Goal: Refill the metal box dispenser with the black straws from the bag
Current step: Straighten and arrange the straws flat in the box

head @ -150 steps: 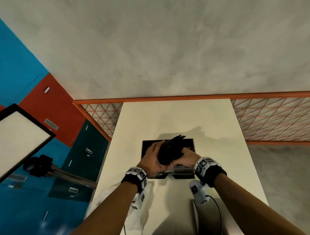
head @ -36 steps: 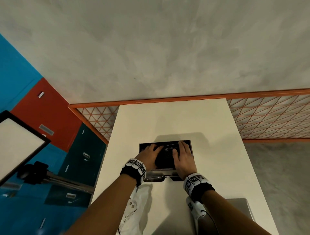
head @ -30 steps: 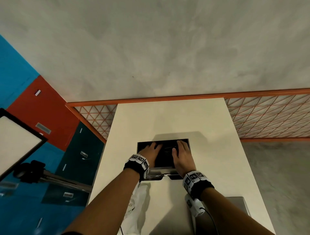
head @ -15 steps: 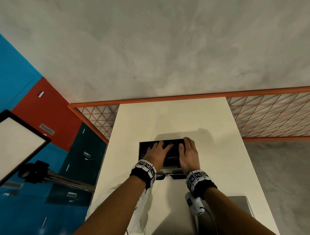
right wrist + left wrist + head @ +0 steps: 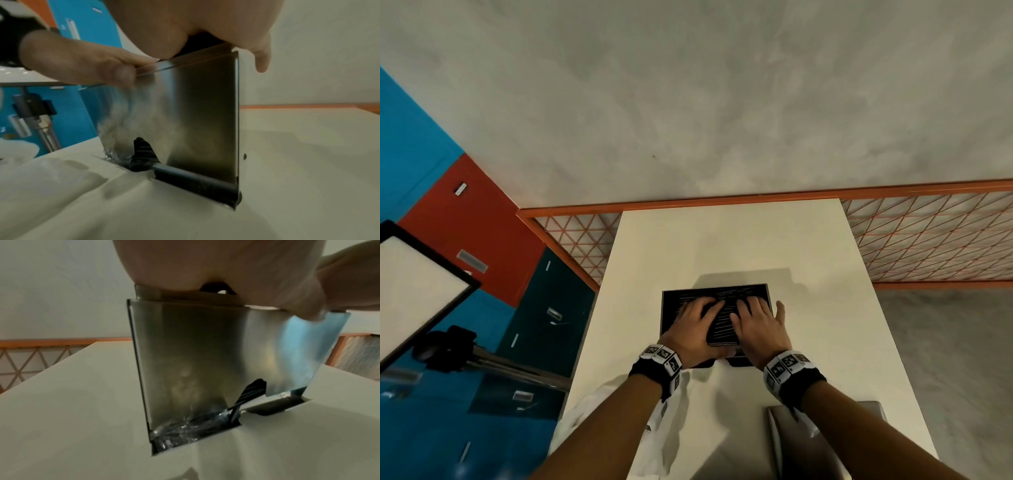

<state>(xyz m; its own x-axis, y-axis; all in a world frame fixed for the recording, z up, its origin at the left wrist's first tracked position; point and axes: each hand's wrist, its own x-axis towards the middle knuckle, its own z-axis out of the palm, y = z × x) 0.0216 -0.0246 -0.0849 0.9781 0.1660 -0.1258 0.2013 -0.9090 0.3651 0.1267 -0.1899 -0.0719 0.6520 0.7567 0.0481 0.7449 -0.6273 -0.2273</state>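
Metal box dispenser (image 5: 667,310) stands upright, lid off, on the white table (image 5: 722,246). Black straws (image 5: 722,330) lie level inside. Left hand (image 5: 693,330) and right hand (image 5: 758,329) lie flat on the straws, fingers spread and straight; 1 right finger hangs outside the box's right wall. What appears to be the bag (image 5: 657,431), white, lies under the left forearm.

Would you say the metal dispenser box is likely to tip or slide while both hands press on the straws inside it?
Probably steady: the metal box stands upright on the table, with the left hand and right hand bearing downward. Its smooth table might let it slide under sideways pushes.
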